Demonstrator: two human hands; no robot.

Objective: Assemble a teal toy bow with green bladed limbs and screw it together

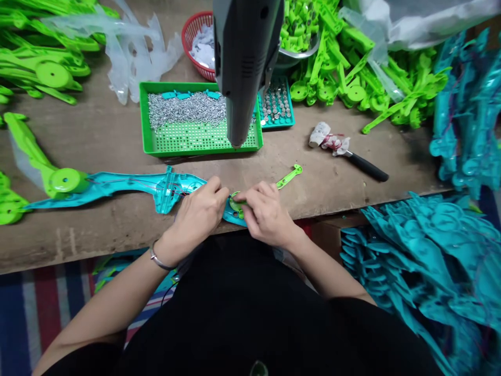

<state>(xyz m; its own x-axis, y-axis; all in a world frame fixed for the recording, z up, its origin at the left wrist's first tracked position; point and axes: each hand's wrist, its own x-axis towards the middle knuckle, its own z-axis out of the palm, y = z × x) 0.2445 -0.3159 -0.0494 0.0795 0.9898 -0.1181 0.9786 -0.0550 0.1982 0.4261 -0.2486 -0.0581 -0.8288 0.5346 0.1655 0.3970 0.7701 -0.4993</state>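
A long blue plastic shell [129, 187] lies along the front of the table, thin wires running inside it. My left hand [203, 206] is closed over the shell near its right part; what its fingertips pinch is hidden. To its right, my right hand [266, 211] has thumb and fingers closed on a green plastic part [236, 201] at the shell's right end. A narrow green arm [289, 176] sticks out beyond the right fingers. At the shell's left end sits a green piece with a round disc [66, 180].
Overhead hangs a grey powered tool [245, 68], its tip above a green tray of screws [201, 149]. A wrapped-head hammer [364, 164] lies right. Green parts [356, 94] heap behind; blue shells [430, 261] pile at lower right. A red basket [190, 36] stands at the back.
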